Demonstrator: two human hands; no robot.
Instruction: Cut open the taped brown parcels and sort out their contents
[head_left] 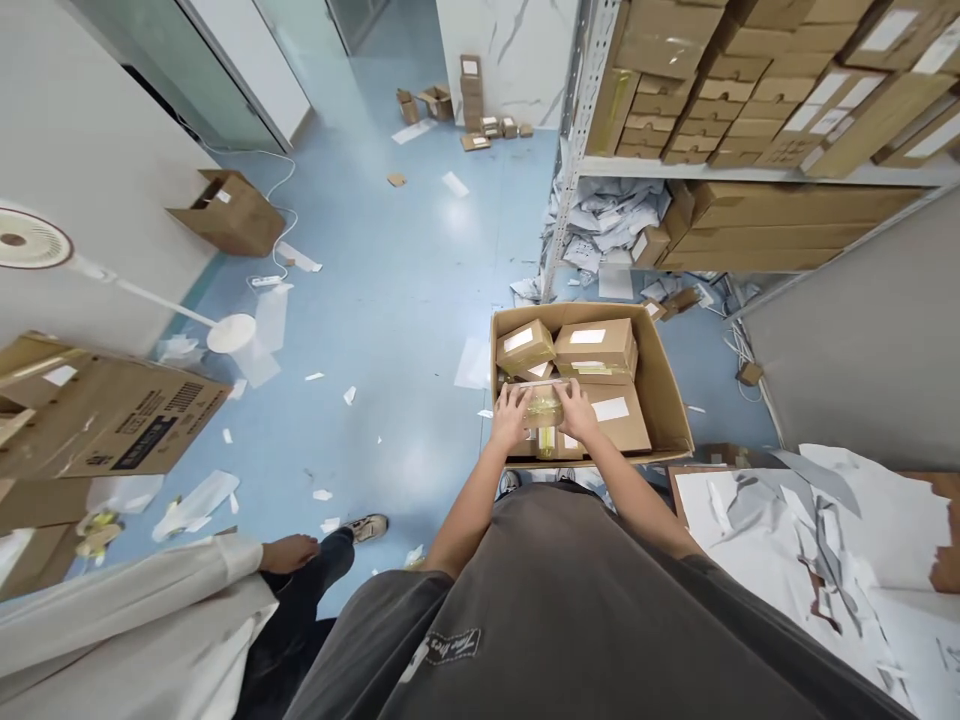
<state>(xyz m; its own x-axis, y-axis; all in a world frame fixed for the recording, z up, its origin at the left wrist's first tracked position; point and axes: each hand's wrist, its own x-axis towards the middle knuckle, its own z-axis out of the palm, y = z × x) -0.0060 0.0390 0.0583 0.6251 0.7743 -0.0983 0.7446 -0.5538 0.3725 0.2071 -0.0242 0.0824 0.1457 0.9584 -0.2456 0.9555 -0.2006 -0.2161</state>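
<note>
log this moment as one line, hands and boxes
left hand: holds taped box | right hand: holds same box | carton: other boxes inside | co-worker's hand: apart, at left

Small brown box (544,408), shiny yellowish tape across it, roughly level, long side running left-right, in near-left part of big open carton (666,395), above other packed boxes (595,345), contact underneath unclear.

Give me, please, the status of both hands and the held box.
Left hand and right hand gripping taped box, opposite sides. Other boxes inside open carton, close around; may obstruct.
</note>
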